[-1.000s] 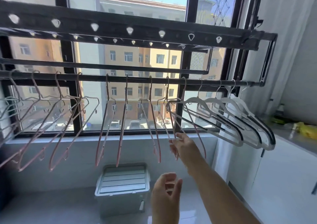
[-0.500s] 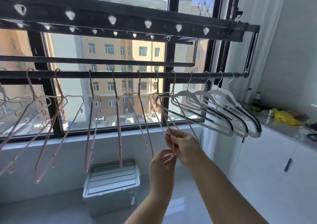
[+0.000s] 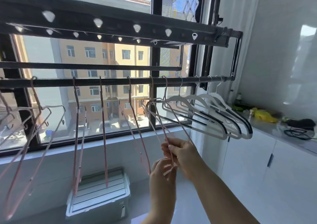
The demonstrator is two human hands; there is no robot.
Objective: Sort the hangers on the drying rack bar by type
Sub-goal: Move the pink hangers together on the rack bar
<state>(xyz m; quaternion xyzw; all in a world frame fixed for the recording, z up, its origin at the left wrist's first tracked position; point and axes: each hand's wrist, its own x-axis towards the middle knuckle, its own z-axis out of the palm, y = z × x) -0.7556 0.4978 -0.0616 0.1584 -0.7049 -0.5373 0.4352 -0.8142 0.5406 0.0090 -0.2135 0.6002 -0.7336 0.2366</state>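
Right hand (image 3: pixel 183 153) still pinches the pink hanger (image 3: pixel 166 138) end; left hand (image 3: pixel 162 174) stays just below, grip unclear.

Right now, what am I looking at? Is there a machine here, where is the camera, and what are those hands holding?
No machine: a person wears a camera on the head, looking forward and down at their own hands. A drying rack bar crosses a window, carrying thin pink hangers on the left and thick white hangers on the right. The right hand pinches the low end of one pink hanger; the left hand reaches to it, but blur hides any grip. A lidded box stands on the floor below.
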